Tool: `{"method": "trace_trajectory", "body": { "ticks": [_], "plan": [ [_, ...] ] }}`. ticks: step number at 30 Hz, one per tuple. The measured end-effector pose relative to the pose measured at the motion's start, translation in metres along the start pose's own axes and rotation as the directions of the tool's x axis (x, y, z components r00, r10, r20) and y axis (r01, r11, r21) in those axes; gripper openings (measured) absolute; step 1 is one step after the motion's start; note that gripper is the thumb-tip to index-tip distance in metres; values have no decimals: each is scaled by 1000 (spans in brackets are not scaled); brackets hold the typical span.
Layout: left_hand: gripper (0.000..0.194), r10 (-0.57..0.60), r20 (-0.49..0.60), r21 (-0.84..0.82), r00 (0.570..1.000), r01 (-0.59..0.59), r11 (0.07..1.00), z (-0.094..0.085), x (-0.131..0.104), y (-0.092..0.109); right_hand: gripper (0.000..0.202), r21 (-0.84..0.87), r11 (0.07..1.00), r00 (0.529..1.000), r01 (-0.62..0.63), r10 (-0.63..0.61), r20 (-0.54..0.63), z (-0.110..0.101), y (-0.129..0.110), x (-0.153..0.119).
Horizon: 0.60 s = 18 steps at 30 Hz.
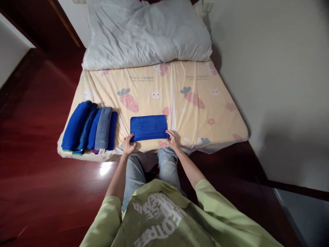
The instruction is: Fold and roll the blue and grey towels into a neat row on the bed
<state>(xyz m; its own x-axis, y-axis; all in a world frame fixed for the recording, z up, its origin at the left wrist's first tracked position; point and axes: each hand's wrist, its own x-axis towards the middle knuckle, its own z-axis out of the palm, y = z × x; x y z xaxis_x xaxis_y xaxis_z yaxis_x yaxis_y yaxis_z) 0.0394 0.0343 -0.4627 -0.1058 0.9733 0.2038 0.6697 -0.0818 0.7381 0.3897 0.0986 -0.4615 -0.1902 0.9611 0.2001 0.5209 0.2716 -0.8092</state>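
Note:
A blue towel [149,127], folded into a flat rectangle, lies near the front edge of the bed. At its near left corner is my left hand [128,144], fingers curled on the corner with the thumb below. My right hand [172,140] grips the near right corner between fingers and thumb. A fold line runs across the towel close to its near edge.
Several rolled or folded towels, including a grey-blue towel [103,127], stand side by side on the bed's left. A pale quilt [149,37] is bunched at the far end of the patterned bedsheet [221,103]. The wall [277,85] borders the right.

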Motion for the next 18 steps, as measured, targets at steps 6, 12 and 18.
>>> {"method": "trace_trajectory", "body": {
  "ticks": [6, 12, 18],
  "plan": [
    [43, -36, -58, -18, 998, 35, 999, 3, 2, 2, 61, 17, 994, 994, 106, -105, -30, 1, -1, 1],
    [37, -55, -71, -80, 996, 49, 996, 3, 4, 0, 55, 36, 999, 999, -18, 19, -44, 2, -3, 3],
    [34, -132, -107, -134, 985, 117, 984, 2, 2, 3, 46, 99, 995, 996, -26, 35, -85, 6, 7, 8]
  ]
}}
